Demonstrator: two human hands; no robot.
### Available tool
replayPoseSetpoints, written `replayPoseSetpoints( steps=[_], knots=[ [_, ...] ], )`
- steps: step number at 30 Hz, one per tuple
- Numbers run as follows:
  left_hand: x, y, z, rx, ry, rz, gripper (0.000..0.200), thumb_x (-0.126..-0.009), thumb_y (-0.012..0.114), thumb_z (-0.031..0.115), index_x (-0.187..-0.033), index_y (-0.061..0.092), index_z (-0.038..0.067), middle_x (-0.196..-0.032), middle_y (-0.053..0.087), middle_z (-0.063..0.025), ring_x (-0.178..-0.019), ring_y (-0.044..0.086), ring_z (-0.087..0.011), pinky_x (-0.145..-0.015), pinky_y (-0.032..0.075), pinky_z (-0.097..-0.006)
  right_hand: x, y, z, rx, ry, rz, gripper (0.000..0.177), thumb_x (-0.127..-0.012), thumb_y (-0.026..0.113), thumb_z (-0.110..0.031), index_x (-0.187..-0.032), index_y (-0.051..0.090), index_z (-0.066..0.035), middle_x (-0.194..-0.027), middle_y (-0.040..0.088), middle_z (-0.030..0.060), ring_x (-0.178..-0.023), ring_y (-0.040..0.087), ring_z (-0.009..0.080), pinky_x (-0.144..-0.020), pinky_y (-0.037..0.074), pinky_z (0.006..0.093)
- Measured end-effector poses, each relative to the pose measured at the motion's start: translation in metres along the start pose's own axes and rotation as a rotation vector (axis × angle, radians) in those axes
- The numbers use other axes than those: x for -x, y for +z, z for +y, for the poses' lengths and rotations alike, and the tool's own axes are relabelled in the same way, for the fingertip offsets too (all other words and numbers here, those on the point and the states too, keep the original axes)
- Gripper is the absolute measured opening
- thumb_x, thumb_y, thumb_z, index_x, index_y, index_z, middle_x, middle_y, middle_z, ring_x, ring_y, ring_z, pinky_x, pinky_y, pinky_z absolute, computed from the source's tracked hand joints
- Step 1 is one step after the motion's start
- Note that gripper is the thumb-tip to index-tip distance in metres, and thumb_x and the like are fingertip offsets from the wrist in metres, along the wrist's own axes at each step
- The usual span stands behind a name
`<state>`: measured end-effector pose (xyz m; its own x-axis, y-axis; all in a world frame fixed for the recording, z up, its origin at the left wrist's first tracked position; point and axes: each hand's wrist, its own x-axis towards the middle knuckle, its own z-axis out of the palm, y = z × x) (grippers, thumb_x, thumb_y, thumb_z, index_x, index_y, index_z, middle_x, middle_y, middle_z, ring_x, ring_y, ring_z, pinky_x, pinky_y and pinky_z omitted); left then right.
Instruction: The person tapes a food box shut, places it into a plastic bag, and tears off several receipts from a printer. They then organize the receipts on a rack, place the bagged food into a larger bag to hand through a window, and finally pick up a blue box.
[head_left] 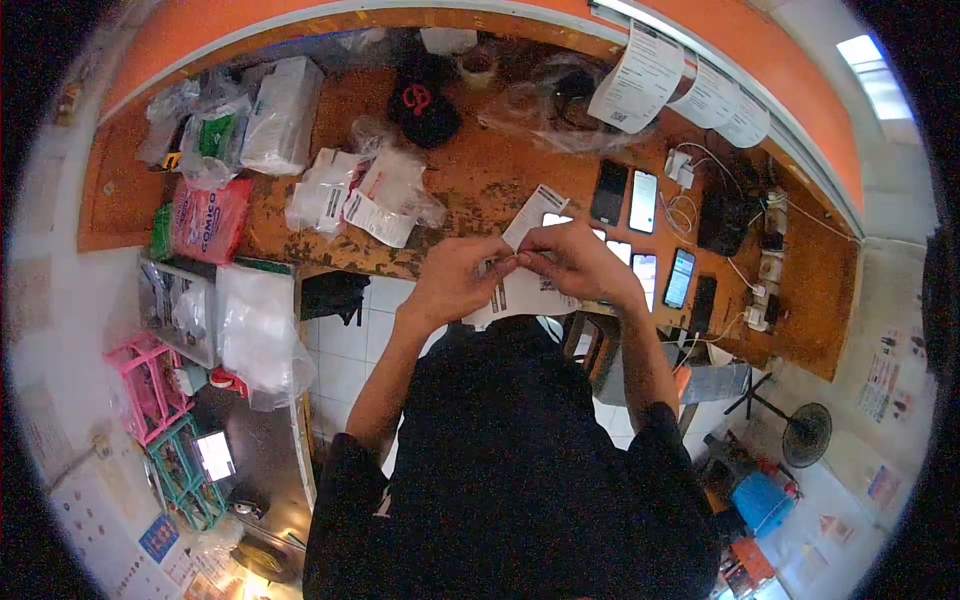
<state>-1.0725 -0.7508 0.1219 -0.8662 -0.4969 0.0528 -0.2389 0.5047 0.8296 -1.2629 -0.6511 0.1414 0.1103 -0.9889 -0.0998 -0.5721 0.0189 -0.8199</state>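
Observation:
Near the front edge of the wooden table, my left hand (455, 282) and my right hand (582, 260) meet with fingertips pinched together. Between them is a printed paper slip (537, 213), its upper part sticking out above the fingers. More white printed paper (525, 303) shows below my hands, in front of my dark shirt. Just right of my right hand lie several phones with lit screens, among them one phone (643, 201) farther back and another phone (679, 278) at the right. A dark phone (609, 192) lies beside them.
Plastic-wrapped parcels with labels (380, 205) lie left on the table (480, 185). Behind stand a black cap (422, 105) and a white stack of plastic bags (280, 115). Printed sheets (640, 80) hang at the back right. Chargers and cables (680, 168) run along the right side.

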Motion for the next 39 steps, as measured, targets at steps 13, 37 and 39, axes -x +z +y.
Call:
replayPoseSetpoints(
  steps=[13,37,39],
  knots=[
    [0.015,-0.020,-0.017,-0.022,-0.115,0.135,0.015,-0.074,0.077,0.011,-0.086,0.069,0.006,-0.079,0.070,-0.0088,-0.071,0.068,-0.0244,-0.065,0.052,-0.0340,0.037,-0.019,0.036,-0.399,0.342,0.111,0.029,-0.096,0.059,-0.028,-0.086,0.065,-0.001,-0.069,0.057,-0.0009,-0.065,0.052,0.0072,-0.059,0.042,0.0270],
    [-0.119,0.129,0.094,0.327,-0.159,-0.232,0.023,-0.088,0.068,0.018,-0.104,0.070,0.001,-0.088,0.072,-0.0097,-0.080,0.065,-0.0136,-0.074,0.050,-0.0291,0.158,-0.228,0.090,-0.016,0.232,0.804,0.017,-0.080,0.071,-0.010,-0.093,0.067,0.001,-0.081,0.064,0.0050,-0.074,0.059,0.0118,-0.066,0.048,0.0301],
    [-0.152,0.158,0.121,0.463,-0.070,-0.178,0.025,-0.089,0.067,0.021,-0.100,0.069,-0.002,-0.089,0.072,-0.0121,-0.082,0.068,-0.0170,-0.075,0.051,-0.0303,0.154,-0.260,0.089,0.165,0.299,0.979,0.018,-0.083,0.069,-0.015,-0.094,0.066,-0.001,-0.084,0.068,0.0125,-0.076,0.063,0.0166,-0.069,0.049,0.0323]
  ],
)
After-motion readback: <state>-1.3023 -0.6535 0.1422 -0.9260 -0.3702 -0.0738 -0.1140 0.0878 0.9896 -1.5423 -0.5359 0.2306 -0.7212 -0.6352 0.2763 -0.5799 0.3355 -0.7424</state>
